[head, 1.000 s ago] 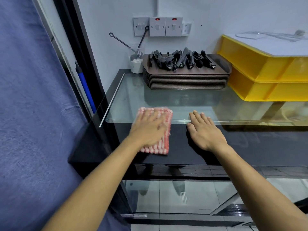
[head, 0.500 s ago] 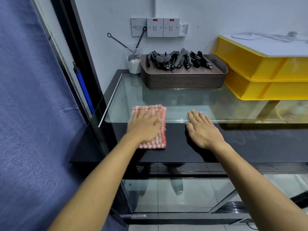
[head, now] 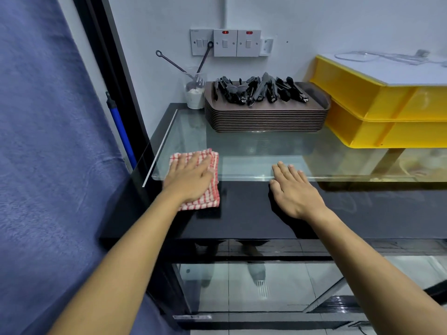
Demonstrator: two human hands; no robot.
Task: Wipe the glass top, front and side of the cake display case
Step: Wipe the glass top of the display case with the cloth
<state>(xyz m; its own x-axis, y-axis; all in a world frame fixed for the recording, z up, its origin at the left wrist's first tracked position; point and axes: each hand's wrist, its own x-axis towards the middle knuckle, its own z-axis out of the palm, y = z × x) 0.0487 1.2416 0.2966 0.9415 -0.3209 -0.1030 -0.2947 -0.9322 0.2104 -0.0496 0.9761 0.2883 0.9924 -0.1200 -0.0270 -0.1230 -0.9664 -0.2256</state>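
The display case's glass top (head: 254,153) runs across the middle of the head view, with a black band (head: 242,213) along its near edge and the glass front (head: 242,286) below. A red-and-white checked cloth (head: 208,199) lies folded near the top's left front corner. My left hand (head: 188,180) presses flat on the cloth with straight fingers. To the right, my right hand (head: 294,189) rests flat on the black band, its fingertips reaching the glass edge and holding nothing.
A stack of brown trays (head: 266,119) bearing several black tongs (head: 258,90) stands at the back of the top. Left of it is a cup (head: 194,93) with utensils. Yellow crates (head: 387,112) fill the right. Wall switches (head: 226,43) are behind; a blue curtain (head: 48,165) hangs left.
My left hand has slid the cloth leftward toward the top's left front corner. My right hand has stayed where it was.
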